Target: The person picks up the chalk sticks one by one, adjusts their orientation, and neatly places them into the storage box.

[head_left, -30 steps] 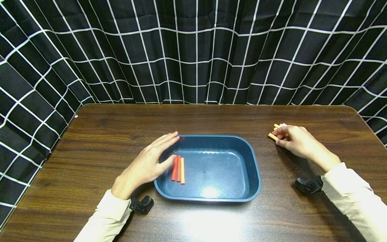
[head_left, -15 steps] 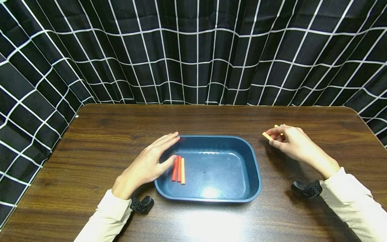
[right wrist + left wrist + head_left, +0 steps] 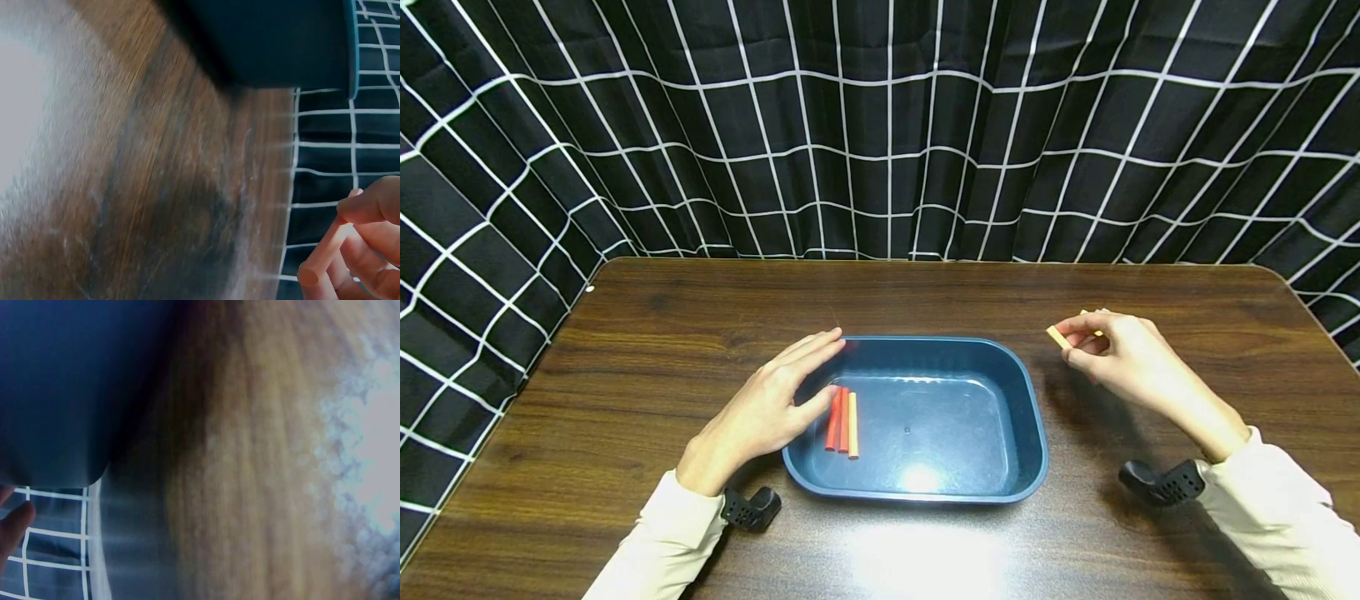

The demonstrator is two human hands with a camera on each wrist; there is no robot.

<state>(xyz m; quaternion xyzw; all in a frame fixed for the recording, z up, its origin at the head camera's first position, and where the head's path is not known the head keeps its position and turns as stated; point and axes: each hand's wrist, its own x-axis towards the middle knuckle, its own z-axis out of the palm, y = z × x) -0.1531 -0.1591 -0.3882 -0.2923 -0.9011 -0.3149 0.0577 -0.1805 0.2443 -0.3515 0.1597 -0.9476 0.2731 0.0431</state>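
Note:
My right hand (image 3: 1123,358) pinches a short pale-yellow stick (image 3: 1058,337) between thumb and fingers, to the right of a blue plastic tray (image 3: 917,497). In the right wrist view the stick (image 3: 322,256) looks round, with a flat end. Parts of more yellow sticks show behind that hand's fingers, mostly hidden. My left hand (image 3: 763,408) rests at the tray's left rim, fingers straight and its thumb reaching over the inside. Just below that thumb, a red stick (image 3: 832,425), an orange-red stick (image 3: 843,423) and a light-orange stick (image 3: 853,427) lie side by side on the tray floor.
Everything stands on a dark wood-grain table (image 3: 700,300). Along its back and left hangs a black curtain (image 3: 880,125) with a white grid. Bright glare falls on the table in front of the tray. A black wrist device sits on each arm.
My right hand has drawn the yellow stick left and up, away from the other sticks, which its fingers now mostly cover. The left hand and the tray have stayed in place.

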